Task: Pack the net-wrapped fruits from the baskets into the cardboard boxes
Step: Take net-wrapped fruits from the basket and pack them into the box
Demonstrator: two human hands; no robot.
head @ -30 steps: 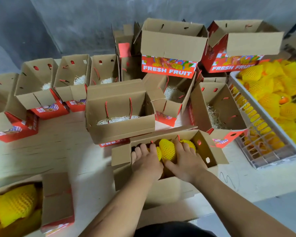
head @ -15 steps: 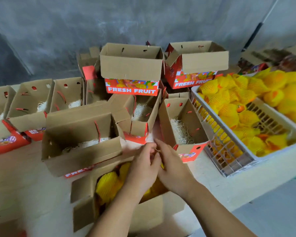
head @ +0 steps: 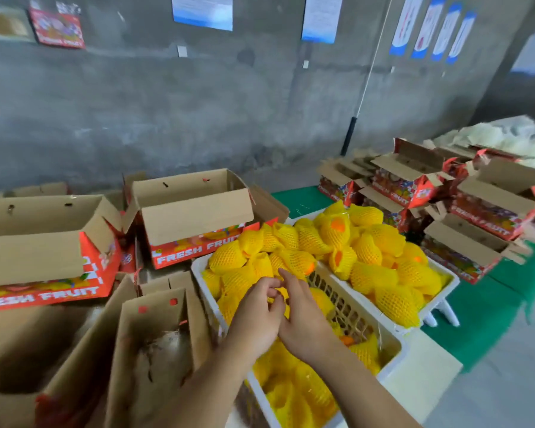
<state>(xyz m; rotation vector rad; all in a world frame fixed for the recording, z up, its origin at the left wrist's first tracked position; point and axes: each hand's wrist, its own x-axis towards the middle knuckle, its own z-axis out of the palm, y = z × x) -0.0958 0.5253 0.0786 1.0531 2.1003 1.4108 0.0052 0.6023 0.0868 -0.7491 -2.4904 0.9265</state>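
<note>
2 open "FRESH FRUIT" boxes at far left and centre: left red box (head: 40,261) with flaps up, centre red box (head: 192,223) just beside near basket's far corner. Nearer, at left, open cardboard box (head: 155,344) standing just beside basket wall, pale shredded filling (head: 164,350) blurred inside, red-edged holes in its flap.

Near white basket (head: 203,273) running from centre toward bottom edge, holding yellow net-wrapped fruits (head: 229,257). Over it, both hands side by side and touching. Left hand (head: 254,319) with fingers curled, thumb and forefinger pinched together; cannot tell for sure what sits between them, though yellow netting shows right at fingertips. Right hand (head: 303,316) with fingers loosely bent, forefinger reaching toward far fruits, holding nothing visible.

Far white basket (head: 445,288) to right of first, touching it, heaped with more netted fruits (head: 368,251), some showing orange skin through net ends. Farther right, stack of flattened and half-folded red boxes (head: 476,211) on green surface (head: 476,313). Grey concrete wall (head: 198,103) behind, with blue-and-white notices (head: 203,10) and red poster (head: 57,26) at top.
</note>
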